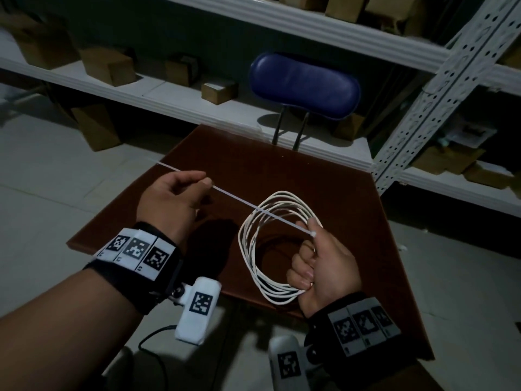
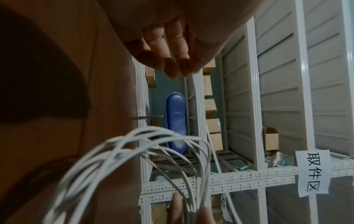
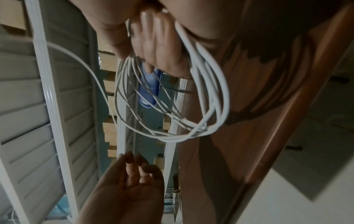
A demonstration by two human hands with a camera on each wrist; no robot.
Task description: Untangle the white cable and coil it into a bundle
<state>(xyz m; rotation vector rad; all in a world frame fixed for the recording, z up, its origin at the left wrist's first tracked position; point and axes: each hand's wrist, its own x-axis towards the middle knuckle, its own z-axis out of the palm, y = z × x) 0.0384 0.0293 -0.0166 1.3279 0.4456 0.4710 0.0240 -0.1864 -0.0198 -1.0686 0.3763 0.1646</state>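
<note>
White cable (image 1: 275,244), coiled, hangs above bench (image 1: 324,170) in right hand (image 1: 324,266), fingers wrapped round loops. Cable tie (image 1: 234,197) pinched by left hand (image 1: 172,201). Risk: loosened grip lets loops spring apart; tie slips free.

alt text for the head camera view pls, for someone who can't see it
The right hand grips a coiled bundle of thin white cable above a dark brown wooden table, while the left hand pinches a straight thin white zip tie that crosses the coil. A blue padded chair back and white metal shelves stand behind.
</note>
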